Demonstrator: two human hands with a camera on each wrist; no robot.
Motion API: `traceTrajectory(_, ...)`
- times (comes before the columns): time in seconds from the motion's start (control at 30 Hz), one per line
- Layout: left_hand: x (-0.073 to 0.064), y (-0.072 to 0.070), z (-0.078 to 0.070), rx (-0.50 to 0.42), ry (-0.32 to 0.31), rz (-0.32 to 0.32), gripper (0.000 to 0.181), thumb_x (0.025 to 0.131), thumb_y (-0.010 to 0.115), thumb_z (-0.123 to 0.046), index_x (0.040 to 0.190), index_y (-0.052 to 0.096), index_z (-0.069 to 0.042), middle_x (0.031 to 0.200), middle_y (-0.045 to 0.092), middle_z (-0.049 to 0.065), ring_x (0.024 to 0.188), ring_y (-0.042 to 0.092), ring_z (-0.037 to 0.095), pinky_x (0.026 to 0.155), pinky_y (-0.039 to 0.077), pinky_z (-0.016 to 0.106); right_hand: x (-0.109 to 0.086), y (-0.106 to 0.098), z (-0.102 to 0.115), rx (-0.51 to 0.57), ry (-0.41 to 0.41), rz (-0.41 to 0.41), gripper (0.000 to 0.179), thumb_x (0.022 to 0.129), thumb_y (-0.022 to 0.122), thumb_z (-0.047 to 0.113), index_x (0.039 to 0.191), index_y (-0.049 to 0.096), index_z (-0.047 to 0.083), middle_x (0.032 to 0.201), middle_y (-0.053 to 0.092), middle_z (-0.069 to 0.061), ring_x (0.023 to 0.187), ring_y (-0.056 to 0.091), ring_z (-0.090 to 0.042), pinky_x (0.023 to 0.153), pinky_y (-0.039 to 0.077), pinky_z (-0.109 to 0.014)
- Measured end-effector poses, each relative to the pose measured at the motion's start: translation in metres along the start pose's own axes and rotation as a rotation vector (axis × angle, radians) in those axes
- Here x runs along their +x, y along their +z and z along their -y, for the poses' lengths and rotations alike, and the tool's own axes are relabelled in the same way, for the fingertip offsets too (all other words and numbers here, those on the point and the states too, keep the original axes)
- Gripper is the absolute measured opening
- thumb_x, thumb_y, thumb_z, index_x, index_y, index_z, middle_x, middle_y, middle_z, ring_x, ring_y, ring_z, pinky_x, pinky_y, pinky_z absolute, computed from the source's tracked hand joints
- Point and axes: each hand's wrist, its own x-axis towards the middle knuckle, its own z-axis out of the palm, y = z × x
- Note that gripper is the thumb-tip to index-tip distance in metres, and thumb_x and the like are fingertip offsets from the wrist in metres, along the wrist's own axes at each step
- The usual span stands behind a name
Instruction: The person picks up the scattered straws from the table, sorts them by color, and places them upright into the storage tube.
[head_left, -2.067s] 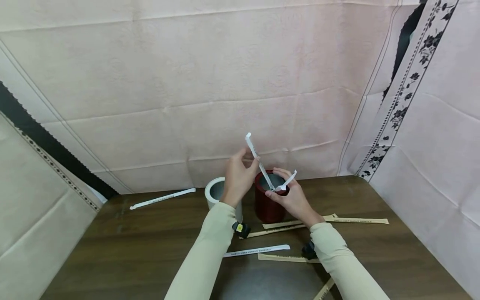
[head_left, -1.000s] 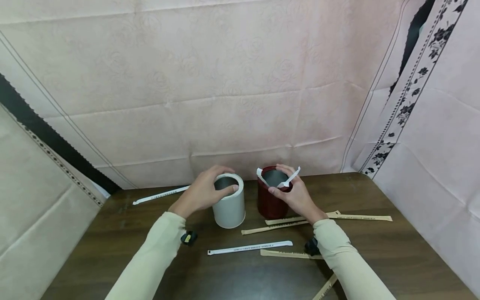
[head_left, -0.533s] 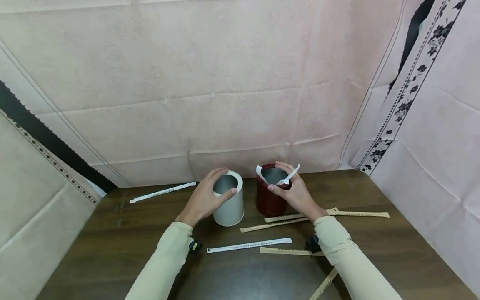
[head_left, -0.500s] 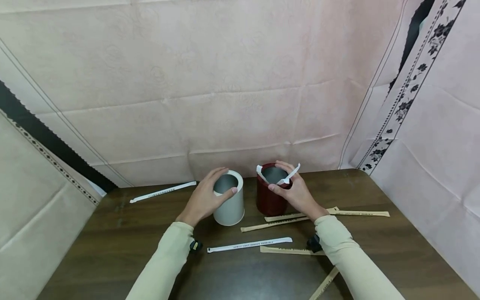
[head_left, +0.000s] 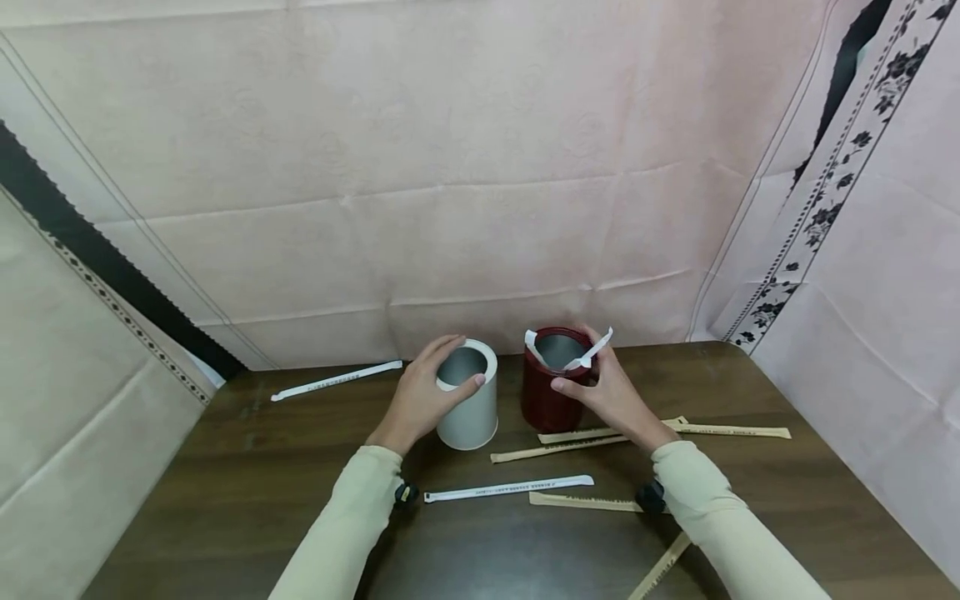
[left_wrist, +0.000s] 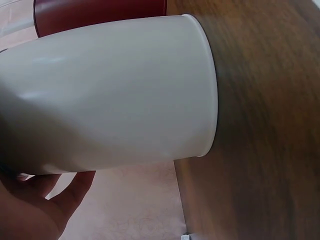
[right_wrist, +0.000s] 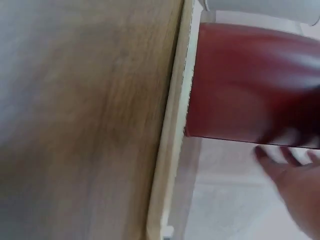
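Soft light puts a sheen on the brown wooden tabletop point(head_left: 480, 554). The right wrist view blurs the bare right hand point(right_wrist: 295, 182).

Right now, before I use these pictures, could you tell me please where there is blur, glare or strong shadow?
Head view: mostly clear, a soft sheen on the table; left wrist view: pale highlights on the white canister, shadow darkening it near the left hand; right wrist view: blurred right hand, shine on the red canister.

Canisters point(head_left: 471, 421): 2 | white strips point(head_left: 510, 487): 4 | tan strips point(head_left: 735, 431): 5
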Motion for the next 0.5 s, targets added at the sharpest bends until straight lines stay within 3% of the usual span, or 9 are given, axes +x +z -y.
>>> traceTrajectory(0.1,0.002,0.005,-0.002,-0.005,0.008,-0.006,0.075,0.090,0.073,-0.064,0.154,0.055,-0.030,0.158,0.049,-0.007,0.140,0.053,0.024,0.109,0.049,0.055,-0.017,-0.016,0.008,-0.100,0.106,0.041,0.107,0.091,0.085,0.032,0.168,0.014,0.010,0.158,0.040,-0.023,0.141,0.048,-0.046,0.112,0.043,-0.065)
traceTrajectory(0.2,0.003,0.007,-0.004,-0.012,0.010,-0.015,0.073,0.091,0.074,-0.060,0.153,0.057,-0.028,0.156,0.050,-0.007,0.137,0.055,0.025,0.107,0.050,0.055,-0.039,-0.036,0.018,-0.266,0.159,0.123,0.094,0.093,0.082,0.038,0.161,0.030,0.000,0.143,0.057,-0.023,0.132,0.056,-0.042,0.106,0.049,-0.059)
traceTrajectory(0.27,0.003,0.007,-0.005,-0.017,0.013,-0.021,0.072,0.091,0.075,-0.058,0.153,0.058,-0.027,0.156,0.051,-0.006,0.137,0.055,0.027,0.107,0.050,0.055,-0.055,-0.048,0.023,-0.313,0.144,0.209,0.073,0.095,0.080,0.035,0.149,0.048,-0.003,0.124,0.070,-0.015,0.118,0.066,-0.033,0.098,0.055,-0.047)
traceTrajectory(0.33,0.002,0.006,-0.005,-0.022,0.011,-0.026,0.071,0.090,0.076,-0.056,0.152,0.058,-0.026,0.155,0.052,-0.006,0.135,0.056,0.028,0.106,0.050,0.056,-0.071,-0.057,0.025,-0.285,0.096,0.307,0.049,0.099,0.076,0.028,0.133,0.062,-0.004,0.108,0.074,-0.006,0.103,0.069,-0.021,0.087,0.058,-0.035)
traceTrajectory(0.4,0.002,0.004,-0.005,-0.027,0.012,-0.032,0.071,0.090,0.077,-0.055,0.152,0.059,-0.026,0.155,0.052,-0.005,0.135,0.056,0.029,0.106,0.050,0.056,-0.084,-0.061,0.022,-0.248,0.042,0.386,0.033,0.099,0.075,0.022,0.121,0.070,-0.002,0.100,0.073,0.002,0.093,0.068,-0.011,0.079,0.057,-0.027)
traceTrajectory(0.5,0.002,0.003,-0.003,-0.038,0.007,-0.037,0.070,0.090,0.078,-0.052,0.151,0.059,-0.024,0.155,0.052,-0.004,0.134,0.056,0.030,0.106,0.049,0.056,-0.100,-0.060,0.013,-0.220,0.001,0.462,0.022,0.098,0.076,0.017,0.114,0.074,0.001,0.095,0.073,0.006,0.085,0.066,-0.005,0.073,0.057,-0.025)
